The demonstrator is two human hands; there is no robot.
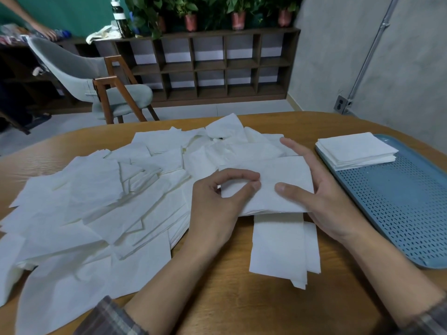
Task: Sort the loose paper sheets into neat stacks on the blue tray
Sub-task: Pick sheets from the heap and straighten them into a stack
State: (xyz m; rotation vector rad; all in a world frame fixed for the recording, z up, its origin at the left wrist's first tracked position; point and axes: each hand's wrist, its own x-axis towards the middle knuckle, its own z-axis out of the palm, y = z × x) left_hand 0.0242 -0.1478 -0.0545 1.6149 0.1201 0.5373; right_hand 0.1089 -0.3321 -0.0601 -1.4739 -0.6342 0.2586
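A big loose heap of white paper sheets (101,209) covers the left and middle of the wooden table. In front of me a folded white sheet (278,180) is held just above the table. My left hand (217,204) pinches its left edge between thumb and forefinger. My right hand (321,194) holds its right side, thumb on top and fingers stretched along the far edge. Below it lies a small pile of folded sheets (280,247). On the right, the blue perforated tray (396,209) carries one neat stack of folded sheets (355,149) at its far end.
The table (242,308) has a rounded far edge. Beyond it stand a grey chair with wooden legs (101,88) and a low dark shelf unit (217,66) with potted plants. Another person's hand (46,30) shows at the top left.
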